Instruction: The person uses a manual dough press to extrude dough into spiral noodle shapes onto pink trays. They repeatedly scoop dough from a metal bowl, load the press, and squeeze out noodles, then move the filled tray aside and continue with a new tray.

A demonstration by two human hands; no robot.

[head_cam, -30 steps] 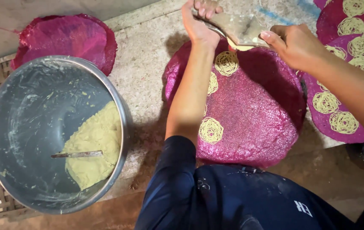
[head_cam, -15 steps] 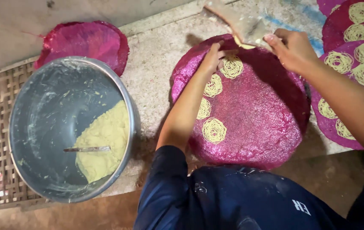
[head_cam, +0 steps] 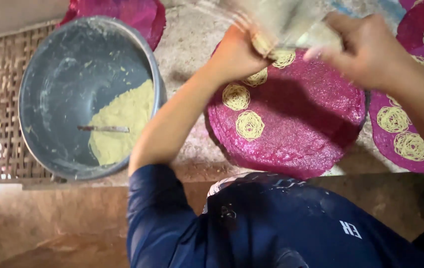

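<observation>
Both hands grip a blurred press tool (head_cam: 291, 25); the left hand (head_cam: 234, 52) is wrapped around its near end, the right hand (head_cam: 366, 47) closed on the other; just beneath the grip lies a round pink mat (head_cam: 301, 124) bearing coiled noodle rounds (head_cam: 249, 125); beyond the right hand, more filled mats (head_cam: 405, 134); well apart past the left arm, a metal basin (head_cam: 48, 94) holding yellow dough (head_cam: 122, 121) and a spoon (head_cam: 104, 129).

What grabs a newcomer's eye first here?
The magenta mat at centre, dotted with pale noodle coils. Above it, the left hand and right hand grip a blurred press. At left, a big grey bowl holds yellow dough.
</observation>
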